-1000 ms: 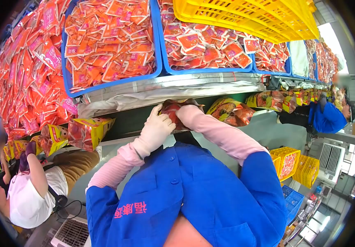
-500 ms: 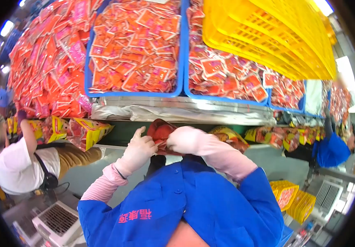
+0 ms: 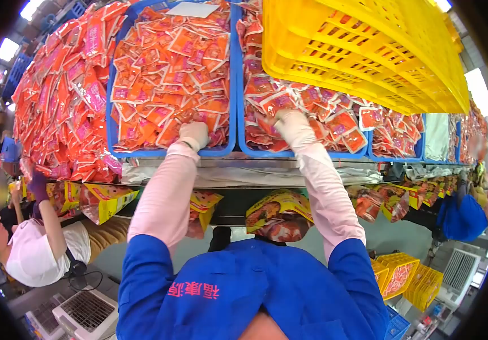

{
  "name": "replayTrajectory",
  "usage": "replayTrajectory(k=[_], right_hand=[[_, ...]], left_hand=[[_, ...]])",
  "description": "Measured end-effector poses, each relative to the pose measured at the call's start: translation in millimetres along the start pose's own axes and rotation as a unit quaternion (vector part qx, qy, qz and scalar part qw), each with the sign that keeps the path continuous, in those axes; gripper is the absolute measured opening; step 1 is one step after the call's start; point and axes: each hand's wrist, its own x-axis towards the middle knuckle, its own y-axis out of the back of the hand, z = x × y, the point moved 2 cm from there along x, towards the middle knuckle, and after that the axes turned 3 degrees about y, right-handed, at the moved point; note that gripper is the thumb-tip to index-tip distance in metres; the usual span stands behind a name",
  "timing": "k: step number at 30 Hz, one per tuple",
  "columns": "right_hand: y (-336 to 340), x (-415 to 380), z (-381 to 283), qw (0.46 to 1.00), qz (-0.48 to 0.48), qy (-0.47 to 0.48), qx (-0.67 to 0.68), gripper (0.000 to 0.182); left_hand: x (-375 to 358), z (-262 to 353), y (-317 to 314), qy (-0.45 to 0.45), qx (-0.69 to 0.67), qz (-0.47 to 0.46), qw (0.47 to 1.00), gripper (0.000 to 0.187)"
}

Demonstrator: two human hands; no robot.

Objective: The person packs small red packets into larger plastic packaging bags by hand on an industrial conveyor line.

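My left hand point(image 3: 194, 135), in a whitish glove, reaches into the near side of a blue tub point(image 3: 234, 85) full of small orange sachets point(image 3: 170, 73). Its fingers curl down onto a sachet and are partly hidden. My right hand point(image 3: 296, 129), gloved alike, is in the tub to the right, its fingers closed at the edge of a red sachet point(image 3: 278, 103) among many others. Below my arms, open yellow-and-red food bags point(image 3: 281, 215) stand in a row along a dark green belt point(image 3: 230, 207). Another such bag point(image 3: 203, 207) is beside my left forearm.
Stacked yellow crates point(image 3: 363, 56) overhang the right tub. A heap of larger red packets point(image 3: 65, 96) lies at the left. One co-worker point(image 3: 43, 249) stands at the left, another in blue point(image 3: 462, 218) at the right. A white sheet point(image 3: 193, 9) lies on the sachets.
Both hands have left the red bag-like thing they held over the belt and moved forward, apart, into the two tubs. Bags on the belt have shifted left.
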Motion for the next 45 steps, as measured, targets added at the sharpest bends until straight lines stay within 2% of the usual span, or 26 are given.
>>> replayTrajectory(k=[2,4,5,7,9,11,13,15,18,19,20,21,23,25,27,29,30,31,33,35,37,39,40,41,43,45], right_hand=[[-2.4,-10.8,40.3,0.959,0.12,-0.036,0.256,0.024],[2.3,-26.9,56.8,0.852,0.166,-0.096,0.488,0.03],[9.6,-45.5,50.3,0.769,0.127,-0.146,0.61,0.032],[18.5,-81.5,12.5,0.646,0.19,-0.135,0.727,0.035],[7.8,-108.7,2.5,0.661,0.107,-0.081,0.738,0.036],[16.7,-153.3,-66.1,0.664,-0.003,-0.08,0.744,0.039],[11.5,-187.9,-125.2,0.803,-0.063,0.111,0.582,0.044],[9.8,-223.7,-126.6,0.831,-0.156,-0.079,0.528,0.044],[-19.5,-250.7,-124.7,0.925,-0.114,0.045,0.36,0.038],[-14.4,-251.7,-133.1,0.909,-0.214,-0.055,0.354,0.035],[-29.2,-248.2,-132.3,0.959,-0.163,0.053,0.225,0.033],[-52.2,-243.4,-129.1,0.977,-0.109,0.161,0.089,0.031],[-98.1,-211.7,-143.9,0.937,-0.3,0.098,-0.151,0.031],[-126.3,-187.4,-154.0,0.928,-0.331,0.083,-0.147,0.032],[-164.9,-172.3,-154.7,0.902,-0.415,0.04,-0.115,0.033],[-246.4,-144.9,-134.2,0.87,-0.444,0.092,-0.193,0.037],[-260.3,-144.7,-132.7,0.926,-0.34,0.04,-0.16,0.037],[-246.3,-135.0,-145.0,0.916,-0.376,-0.012,-0.142,0.031],[-172.5,-141.6,-171.4,0.893,-0.409,0.14,-0.124,0.031],[-123.8,-148.6,-174.3,0.918,-0.366,0.147,-0.039,0.033],[-38.8,-143.0,-187.3,0.89,-0.406,0.193,-0.073,0.034],[38.0,-111.7,-177.6,0.96,-0.266,0.086,0.01,0.032],[41.6,-83.5,-138.7,0.984,-0.156,0.079,0.021,0.039],[32.4,-51.4,-92.5,0.996,-0.043,0.071,0.035,0.046],[18.3,14.6,-24.1,0.989,0.077,0.05,-0.117,0.065],[14.2,47.0,-35.2,0.992,0.001,-0.038,-0.124,0.084]], left_hand=[[-13.3,-14.6,3.9,-0.054,-0.069,0.043,0.995,0.04],[-35.3,-31.0,19.7,-0.11,-0.228,0.104,0.962,0.034],[-60.3,-35.0,30.4,-0.135,-0.34,0.131,0.921,0.03],[-104.3,-28.1,34.0,-0.165,-0.603,0.048,0.779,0.029],[-181.1,12.6,52.6,-0.254,-0.623,-0.01,0.74,0.031],[-230.2,50.5,36.0,-0.307,-0.637,0.027,0.707,0.027],[-255.7,75.3,30.0,-0.374,-0.393,0.265,0.798,0.03],[-271.8,82.9,-0.3,-0.353,-0.412,0.261,0.798,0.036],[-299.3,61.7,-36.0,-0.438,-0.347,0.212,0.802,0.048],[-301.3,49.4,-50.7,-0.465,-0.283,0.204,0.814,0.05],[-294.7,37.0,-72.4,-0.467,-0.203,0.138,0.849,0.056],[-292.4,30.2,-75.3,-0.45,-0.128,0.211,0.858,0.04],[-271.4,24.5,-97.5,-0.442,-0.031,0.245,0.862,0.018],[-269.3,29.5,-89.9,-0.44,-0.054,0.231,0.866,0.008],[-277.3,35.3,-84.4,-0.455,-0.059,0.288,0.841,0.006],[-275.3,33.2,-84.1,-0.465,-0.071,0.271,0.84,0.005],[-276.2,26.8,-81.1,-0.455,-0.077,0.269,0.845,0.006],[-278.0,19.3,-78.8,-0.445,-0.085,0.265,0.851,0.007],[-278.7,9.4,-73.5,-0.421,-0.106,0.278,0.857,0.008],[-278.2,-0.7,-65.1,-0.372,-0.066,0.261,0.888,0.009],[-278.9,-10.2,-61.4,-0.362,-0.031,0.205,0.909,0.009],[-280.9,-24.7,-56.3,-0.373,-0.046,0.125,0.918,0.012],[-276.2,-31.8,-37.2,-0.37,-0.101,0.077,0.92,0.02],[-259.7,-35.8,-6.3,-0.358,-0.129,0.085,0.921,0.023],[-210.7,-47.8,68.3,-0.297,-0.147,0.308,0.892,0.012],[-110.9,-85.5,125.3,-0.212,-0.152,0.361,0.895,0.028]])
